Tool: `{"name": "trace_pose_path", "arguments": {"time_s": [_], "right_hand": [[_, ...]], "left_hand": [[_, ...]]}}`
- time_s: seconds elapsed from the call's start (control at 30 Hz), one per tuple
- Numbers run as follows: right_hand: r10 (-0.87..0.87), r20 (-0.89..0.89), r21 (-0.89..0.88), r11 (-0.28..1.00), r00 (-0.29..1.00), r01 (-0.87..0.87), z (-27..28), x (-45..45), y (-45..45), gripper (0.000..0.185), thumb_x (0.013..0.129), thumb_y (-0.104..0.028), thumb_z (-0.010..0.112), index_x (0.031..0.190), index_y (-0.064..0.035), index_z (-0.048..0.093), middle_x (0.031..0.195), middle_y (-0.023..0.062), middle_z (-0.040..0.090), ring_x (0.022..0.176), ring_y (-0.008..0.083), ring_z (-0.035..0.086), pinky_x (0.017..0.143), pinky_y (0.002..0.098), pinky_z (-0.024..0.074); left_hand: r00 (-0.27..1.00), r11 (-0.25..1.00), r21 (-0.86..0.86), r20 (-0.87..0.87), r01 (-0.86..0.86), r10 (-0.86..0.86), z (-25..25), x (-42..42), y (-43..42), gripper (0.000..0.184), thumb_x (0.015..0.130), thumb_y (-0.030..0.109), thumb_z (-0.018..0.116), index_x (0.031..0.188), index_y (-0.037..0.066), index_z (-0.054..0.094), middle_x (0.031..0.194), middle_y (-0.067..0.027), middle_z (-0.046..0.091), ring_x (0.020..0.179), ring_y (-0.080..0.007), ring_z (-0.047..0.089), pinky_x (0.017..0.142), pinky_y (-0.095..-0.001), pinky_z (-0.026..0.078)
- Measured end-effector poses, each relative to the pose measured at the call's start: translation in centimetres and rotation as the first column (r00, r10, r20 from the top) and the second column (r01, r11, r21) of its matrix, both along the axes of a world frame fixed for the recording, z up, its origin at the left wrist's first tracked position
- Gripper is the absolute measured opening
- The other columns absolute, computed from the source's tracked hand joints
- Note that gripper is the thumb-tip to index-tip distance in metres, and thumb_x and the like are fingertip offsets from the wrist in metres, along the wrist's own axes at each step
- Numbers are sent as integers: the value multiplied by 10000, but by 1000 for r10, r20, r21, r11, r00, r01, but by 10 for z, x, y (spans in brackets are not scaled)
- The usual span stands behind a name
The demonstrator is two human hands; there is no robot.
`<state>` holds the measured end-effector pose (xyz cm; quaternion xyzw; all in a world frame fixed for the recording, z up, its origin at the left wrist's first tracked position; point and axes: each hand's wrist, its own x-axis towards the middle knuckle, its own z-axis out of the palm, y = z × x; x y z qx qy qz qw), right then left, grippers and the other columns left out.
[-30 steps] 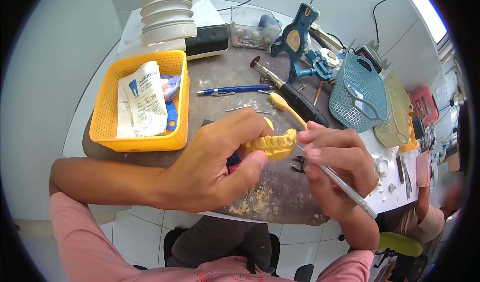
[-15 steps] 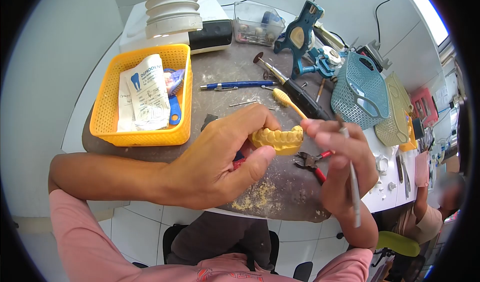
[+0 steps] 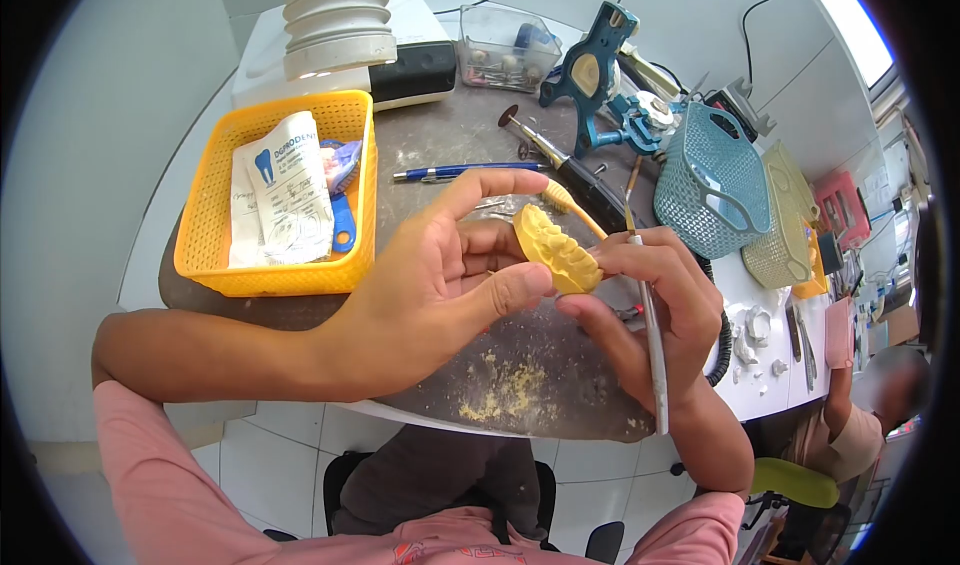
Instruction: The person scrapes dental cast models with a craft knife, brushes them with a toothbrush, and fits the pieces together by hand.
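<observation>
A yellow dental cast (image 3: 556, 249) is tilted between my two hands, its row of teeth turned upward. My left hand (image 3: 430, 265) has its thumb on the near left edge of the cast and other fingers behind it; the index finger stretches out above. My right hand (image 3: 660, 310) holds a slim metal carving knife (image 3: 652, 350), blade up, across the fingers. Thumb and fingertips of that hand also reach the cast's right edge. Behind the cast lies a yellow-handled brush (image 3: 572, 205). Red-handled pliers are mostly hidden behind my right hand.
Yellow dust (image 3: 510, 390) is scattered on the bench mat. A yellow basket (image 3: 200, 265) with papers stands left, a black handpiece (image 3: 595, 193) and blue pen (image 3: 470, 172) behind. Further back are a blue articulator (image 3: 590, 75) and teal basket (image 3: 712, 175). Another person (image 3: 850, 415) sits at right.
The cast has been turned from level to tilted, its teeth now facing up. My right hand has moved in to touch it, and my left fingers have opened somewhat around it.
</observation>
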<state>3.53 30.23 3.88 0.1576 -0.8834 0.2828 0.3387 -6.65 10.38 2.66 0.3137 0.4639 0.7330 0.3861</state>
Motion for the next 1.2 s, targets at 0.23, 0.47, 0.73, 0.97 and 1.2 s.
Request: {"name": "trace_pose_path", "arguments": {"time_s": [0.23, 0.47, 0.73, 0.97, 1.2], "right_hand": [[-23, -29, 88, 996, 999, 25, 2, 3, -2, 332, 765, -200, 873, 982, -21, 697, 852, 122, 655, 687, 195, 668, 583, 282, 518], [32, -121, 13, 999, 992, -31, 5, 15, 2, 281, 862, -152, 740, 1043, 36, 637, 787, 117, 646, 655, 221, 643, 667, 314, 534], [194, -43, 56, 980, 980, -191, 9, 16, -3, 274, 741, 11, 792, 940, -2, 604, 808, 122, 700, 886, 304, 744, 824, 441, 612], [205, -82, 31, 979, 975, -203, 4, 12, -4, 254, 762, 6, 796, 920, -2, 598, 809, 129, 696, 906, 333, 743, 843, 455, 611], [199, -66, 17, 980, 978, -198, 3, 10, -5, 237, 774, 23, 783, 903, 1, 585, 800, 139, 695, 922, 355, 741, 864, 477, 607]], "left_hand": [[1000, 999, -42, 12, 15, -14, 1, -2, -2, 556, 990, 51, 609, 1483, 15, 355, 1279, -160, 622, 1218, -192, 595, 1072, -333, 482], [999, 999, -46, 44, 8, -6, 2, -5, -1, 567, 986, 44, 609, 1490, 15, 352, 1286, -166, 617, 1216, -195, 598, 1078, -338, 482], [1000, 1000, -24, 16, 20, -20, -3, -5, 1, 586, 949, 6, 637, 1473, 18, 375, 1263, -156, 620, 1204, -179, 597, 1051, -323, 489], [999, 998, -56, 51, 12, -9, 3, -4, -1, 607, 926, 17, 681, 1459, 24, 391, 1246, -143, 632, 1175, -168, 612, 990, -280, 509], [999, 1000, -24, 47, -2, 3, -3, -4, 0, 596, 929, 18, 679, 1456, 29, 400, 1249, -138, 633, 1173, -164, 612, 951, -259, 515]]}}
